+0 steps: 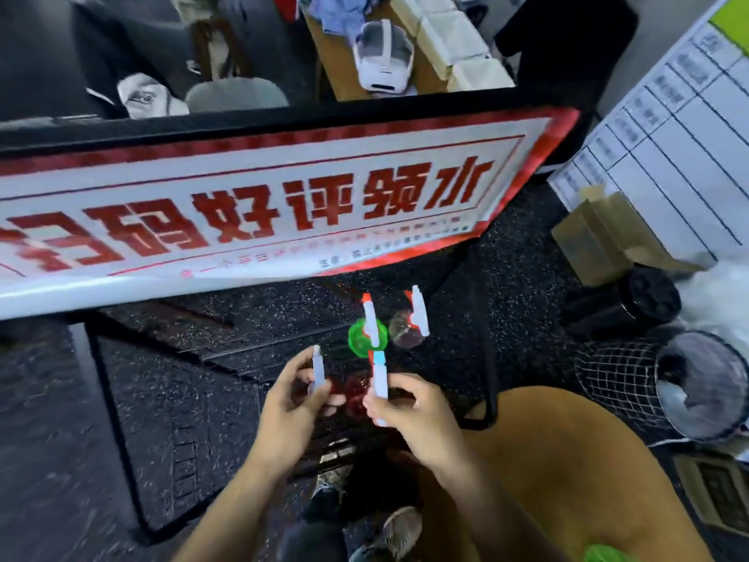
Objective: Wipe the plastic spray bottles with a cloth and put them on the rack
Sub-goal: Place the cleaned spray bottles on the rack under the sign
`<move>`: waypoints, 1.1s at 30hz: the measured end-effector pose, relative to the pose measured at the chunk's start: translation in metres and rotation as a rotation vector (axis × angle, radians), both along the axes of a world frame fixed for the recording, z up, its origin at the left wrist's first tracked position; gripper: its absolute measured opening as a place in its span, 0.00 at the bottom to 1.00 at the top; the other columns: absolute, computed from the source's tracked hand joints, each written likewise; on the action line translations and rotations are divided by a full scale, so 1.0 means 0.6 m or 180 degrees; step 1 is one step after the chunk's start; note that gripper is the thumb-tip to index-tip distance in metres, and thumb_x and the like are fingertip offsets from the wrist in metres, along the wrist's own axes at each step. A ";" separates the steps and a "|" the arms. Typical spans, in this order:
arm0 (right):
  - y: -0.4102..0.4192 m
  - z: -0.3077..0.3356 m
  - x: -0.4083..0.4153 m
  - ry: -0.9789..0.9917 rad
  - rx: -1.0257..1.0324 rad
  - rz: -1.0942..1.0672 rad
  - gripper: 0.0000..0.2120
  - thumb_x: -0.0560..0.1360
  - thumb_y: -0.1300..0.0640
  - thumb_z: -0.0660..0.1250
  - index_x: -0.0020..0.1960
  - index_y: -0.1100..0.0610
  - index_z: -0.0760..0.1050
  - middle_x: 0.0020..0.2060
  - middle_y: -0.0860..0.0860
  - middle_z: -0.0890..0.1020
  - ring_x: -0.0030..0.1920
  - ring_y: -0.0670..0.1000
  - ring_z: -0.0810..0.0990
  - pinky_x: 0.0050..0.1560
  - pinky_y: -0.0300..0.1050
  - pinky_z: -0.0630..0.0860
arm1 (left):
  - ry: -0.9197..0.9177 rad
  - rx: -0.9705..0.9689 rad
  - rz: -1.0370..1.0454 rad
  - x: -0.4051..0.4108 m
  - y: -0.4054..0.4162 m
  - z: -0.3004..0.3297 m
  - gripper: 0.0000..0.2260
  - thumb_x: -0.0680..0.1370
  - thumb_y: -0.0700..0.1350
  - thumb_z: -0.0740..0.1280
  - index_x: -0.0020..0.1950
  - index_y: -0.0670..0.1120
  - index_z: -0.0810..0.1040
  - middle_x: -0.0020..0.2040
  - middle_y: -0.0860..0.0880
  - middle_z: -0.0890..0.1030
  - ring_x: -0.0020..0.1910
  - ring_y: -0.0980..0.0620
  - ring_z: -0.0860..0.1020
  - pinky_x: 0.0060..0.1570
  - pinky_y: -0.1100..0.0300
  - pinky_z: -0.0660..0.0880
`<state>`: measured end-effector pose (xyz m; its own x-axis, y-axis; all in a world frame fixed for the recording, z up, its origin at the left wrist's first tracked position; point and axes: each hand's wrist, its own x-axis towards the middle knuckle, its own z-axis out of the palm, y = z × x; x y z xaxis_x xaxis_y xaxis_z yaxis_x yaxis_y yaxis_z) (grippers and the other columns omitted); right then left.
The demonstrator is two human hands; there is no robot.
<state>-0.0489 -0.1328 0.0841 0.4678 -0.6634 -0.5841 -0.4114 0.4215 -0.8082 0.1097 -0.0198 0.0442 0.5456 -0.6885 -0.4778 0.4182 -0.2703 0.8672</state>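
Note:
My left hand (289, 399) grips the white trigger head of a spray bottle (317, 373). My right hand (413, 415) grips a second white trigger head with a blue tip (380, 377). Between the two hands shows a red translucent bottle body (353, 393); I cannot tell which head it belongs to. Just beyond stand a green bottle (358, 338) with an orange-tipped white sprayer and a clear bottle (403, 330) with a white sprayer, both on the dark speckled surface. A black rack frame (106, 399) runs to the left. No cloth is in view.
A long red-and-white banner (263, 204) lies across a table edge ahead. At the right are a wire mesh basket (608, 383), a lined bin (705, 383) and an open cardboard box (600, 233). A brown round seat (567, 472) sits under my right arm.

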 end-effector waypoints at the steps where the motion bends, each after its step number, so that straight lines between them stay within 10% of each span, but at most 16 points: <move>1: -0.002 -0.009 0.019 0.0013 0.0005 0.0047 0.10 0.74 0.62 0.79 0.54 0.59 0.85 0.54 0.61 0.85 0.50 0.58 0.88 0.46 0.44 0.84 | 0.0038 0.0007 0.0066 0.013 0.000 -0.005 0.22 0.82 0.29 0.66 0.70 0.51 0.76 0.52 0.39 0.75 0.40 0.45 0.88 0.42 0.58 0.84; 15: -0.059 -0.097 0.182 0.0432 -0.0278 0.0442 0.10 0.77 0.58 0.77 0.57 0.58 0.85 0.50 0.49 0.85 0.53 0.50 0.85 0.48 0.35 0.81 | 0.0374 -0.0032 0.0465 0.124 -0.030 -0.031 0.19 0.84 0.30 0.65 0.69 0.49 0.73 0.58 0.39 0.76 0.48 0.45 0.88 0.52 0.57 0.85; 20: -0.071 -0.129 0.195 0.0641 -0.0464 0.0555 0.09 0.75 0.52 0.78 0.54 0.51 0.85 0.52 0.46 0.86 0.56 0.50 0.84 0.62 0.54 0.81 | 0.0396 0.0069 0.0361 0.126 -0.032 -0.053 0.19 0.84 0.30 0.64 0.70 0.48 0.72 0.60 0.37 0.77 0.49 0.42 0.88 0.51 0.57 0.84; 28: -0.069 -0.144 0.203 0.0772 -0.0564 0.0501 0.06 0.74 0.52 0.78 0.50 0.48 0.85 0.51 0.48 0.85 0.56 0.52 0.83 0.63 0.58 0.80 | 0.0156 0.0281 0.0151 0.132 -0.031 -0.064 0.18 0.84 0.32 0.66 0.70 0.49 0.71 0.62 0.38 0.76 0.45 0.49 0.88 0.49 0.59 0.84; 33: -0.063 -0.143 0.204 0.0833 -0.0605 0.0550 0.11 0.74 0.51 0.77 0.55 0.50 0.84 0.54 0.49 0.81 0.58 0.54 0.81 0.62 0.58 0.81 | -0.0434 0.0441 -0.0232 0.149 -0.021 -0.060 0.16 0.82 0.37 0.70 0.65 0.53 0.75 0.58 0.41 0.79 0.46 0.45 0.87 0.58 0.40 0.83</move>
<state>0.0737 -0.1705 -0.0014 0.4335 -0.6959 -0.5726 -0.6665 0.1801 -0.7234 0.1993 -0.0323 0.0084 0.5629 -0.6613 -0.4958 0.2744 -0.4163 0.8668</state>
